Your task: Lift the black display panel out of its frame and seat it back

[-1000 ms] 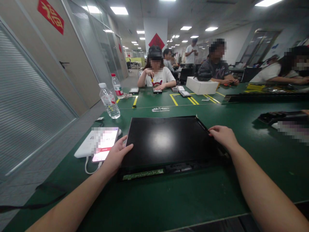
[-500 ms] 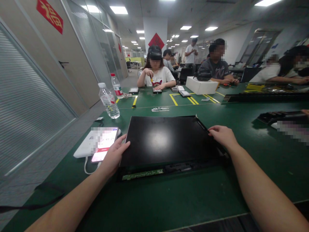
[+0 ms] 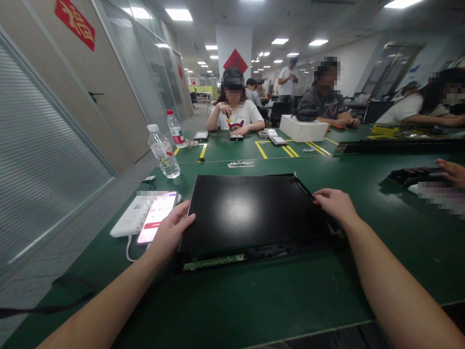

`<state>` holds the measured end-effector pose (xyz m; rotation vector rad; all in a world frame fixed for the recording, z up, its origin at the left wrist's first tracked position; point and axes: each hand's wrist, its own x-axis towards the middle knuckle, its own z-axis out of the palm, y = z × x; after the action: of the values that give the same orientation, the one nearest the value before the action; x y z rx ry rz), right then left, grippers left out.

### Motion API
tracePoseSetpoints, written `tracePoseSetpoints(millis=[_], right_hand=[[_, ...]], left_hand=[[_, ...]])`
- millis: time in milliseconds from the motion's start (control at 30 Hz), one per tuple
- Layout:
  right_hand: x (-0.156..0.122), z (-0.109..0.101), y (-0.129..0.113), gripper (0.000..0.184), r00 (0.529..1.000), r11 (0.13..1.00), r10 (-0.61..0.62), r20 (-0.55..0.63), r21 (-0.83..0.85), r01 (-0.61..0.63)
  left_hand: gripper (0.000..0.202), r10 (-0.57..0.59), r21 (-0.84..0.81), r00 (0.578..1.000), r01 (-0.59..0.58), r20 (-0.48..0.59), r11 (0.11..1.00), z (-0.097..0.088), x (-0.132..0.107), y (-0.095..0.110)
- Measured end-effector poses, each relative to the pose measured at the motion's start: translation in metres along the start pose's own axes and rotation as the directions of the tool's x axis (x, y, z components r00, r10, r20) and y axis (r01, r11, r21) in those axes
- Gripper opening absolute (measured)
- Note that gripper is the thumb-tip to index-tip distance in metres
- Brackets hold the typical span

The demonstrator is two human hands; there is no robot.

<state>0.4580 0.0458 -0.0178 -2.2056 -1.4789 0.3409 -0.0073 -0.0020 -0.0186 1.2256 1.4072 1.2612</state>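
Note:
A black flat display panel point(image 3: 247, 213) lies on the green table point(image 3: 254, 300) in front of me, its near edge showing a green circuit strip point(image 3: 214, 262). My left hand point(image 3: 169, 235) grips the panel's left edge, fingers curled under and thumb on top. My right hand point(image 3: 336, 203) holds the right edge near the far corner, fingers bent onto the rim. A thin black bezel strip point(image 3: 301, 186) stands slightly off the panel at the far right corner.
A phone point(image 3: 157, 216) lies on a white box point(image 3: 131, 220) left of the panel, with a water bottle point(image 3: 164, 151) beyond. Black parts point(image 3: 414, 175) and another person's hand point(image 3: 452, 170) are at the right. Several people sit at the far tables by a white box point(image 3: 303, 129).
My left hand slid slightly back along the panel's left edge. The panel shifted a little. Another person's hand came into view at the right edge.

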Motion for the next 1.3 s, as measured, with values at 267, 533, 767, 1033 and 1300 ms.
tracePoseSetpoints(millis=[267, 533, 767, 1033, 1300], right_hand=[[0.001, 0.001, 0.001, 0.028, 1.000, 1.000, 0.002, -0.002, 0.005, -0.002], [0.002, 0.003, 0.005, 0.027, 0.999, 0.999, -0.021, -0.037, 0.038, 0.022], [0.002, 0.002, 0.004, 0.027, 1.000, 0.999, -0.008, -0.021, 0.038, 0.009], [0.003, 0.002, 0.004, 0.027, 0.999, 0.999, -0.008, -0.032, 0.045, 0.010], [0.002, 0.002, 0.006, 0.028, 0.999, 0.999, -0.026, -0.043, 0.028, 0.027]], left_hand=[[0.056, 0.136, 0.413, 0.989, -0.147, 0.055, 0.899, -0.008, 0.006, -0.012], [0.049, 0.149, 0.639, 0.982, -0.187, 0.113, 0.746, -0.010, 0.009, -0.016], [0.052, 0.123, 0.697, 0.982, -0.188, 0.143, 0.692, -0.009, 0.009, -0.020], [0.059, 0.107, 0.682, 0.983, -0.183, 0.152, 0.708, -0.007, 0.005, -0.017], [0.060, 0.141, 0.627, 0.981, -0.196, 0.137, 0.754, -0.009, 0.007, -0.020]])
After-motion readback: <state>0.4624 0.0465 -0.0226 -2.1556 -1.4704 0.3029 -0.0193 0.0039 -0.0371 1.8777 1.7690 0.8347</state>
